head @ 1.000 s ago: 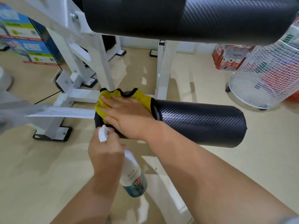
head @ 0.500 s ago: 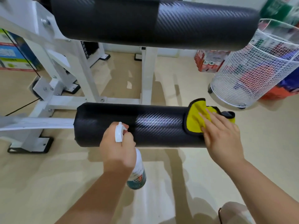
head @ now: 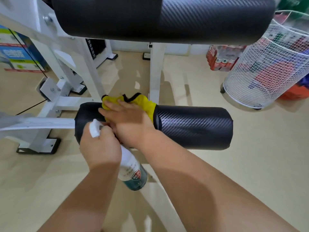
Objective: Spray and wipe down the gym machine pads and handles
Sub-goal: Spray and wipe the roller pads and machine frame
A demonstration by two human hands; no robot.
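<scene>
The wiping is going on, I judge: the right hand [head: 128, 121] is pressing a yellow cloth [head: 144, 102] with flat fingers onto the left end of the lower pad [head: 192, 128], mid-frame. The left hand [head: 100, 148] is gripping the bottle [head: 133, 173] just below it. Whether the upper pad [head: 167, 19], across the top of the frame, is cleaned, I cannot tell; no handles are showing. The lower pad is looking black, cylindrical and weave-textured.

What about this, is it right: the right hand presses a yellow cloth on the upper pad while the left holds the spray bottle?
Not quite: the head view shows the right hand pressing the yellow cloth on the lower pad, not the upper one. The left hand does hold the spray bottle.
</scene>
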